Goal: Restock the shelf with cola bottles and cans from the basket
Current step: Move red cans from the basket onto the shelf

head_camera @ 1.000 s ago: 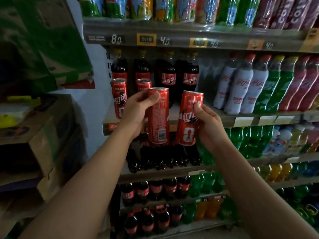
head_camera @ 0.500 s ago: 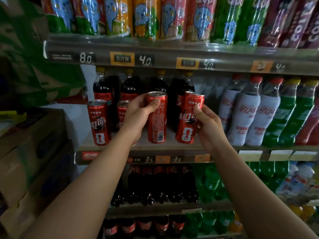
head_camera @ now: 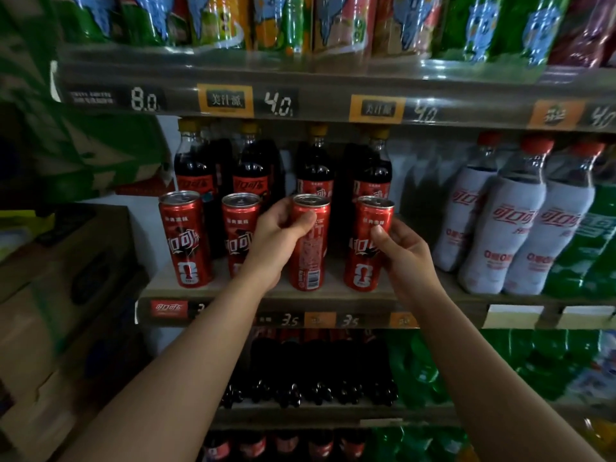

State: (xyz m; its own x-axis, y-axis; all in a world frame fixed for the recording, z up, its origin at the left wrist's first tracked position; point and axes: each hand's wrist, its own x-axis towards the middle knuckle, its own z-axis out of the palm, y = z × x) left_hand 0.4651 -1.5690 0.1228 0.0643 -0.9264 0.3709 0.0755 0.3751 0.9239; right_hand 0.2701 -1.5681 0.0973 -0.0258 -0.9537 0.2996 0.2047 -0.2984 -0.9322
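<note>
Two slim red metal cola cans are in hand at the front of the middle shelf [head_camera: 333,300], a grey-brown board w/ a price strip along its lip. The left hand [head_camera: 278,240] grips the barcode-side can [head_camera: 311,258], w/ the thumb across the front near the top and the fingers curled round the back. This can is upright, base on the board as far as I can tell. The right hand [head_camera: 408,253] holds the logo-side can [head_camera: 361,261] just beside it on the right, thumb pressed on the front, fingers wrapped round the side & back. That one tilts slightly, top toward the right, base at the board.

To the left, 2 more red cans [head_camera: 185,240] stand free in the same front row, logos out, w/ a gap between them. Right behind the row are dark cola bottles [head_camera: 315,168] in clear plastic w/ yellow caps & red labels.

Further right on the same board are white-sleeved bottles [head_camera: 510,228] w/ red caps, then green bottles [head_camera: 590,255]. On the shelf above are bright-wrapped drink bottles [head_camera: 333,21], and the price tags [head_camera: 145,100] under them read 8.0 and 4.0. On the shelf below is a row of black-looking cola bottles [head_camera: 316,371], w/ more green ones to its right. Brown cardboard boxes [head_camera: 50,295] are stacked on the far left.
</note>
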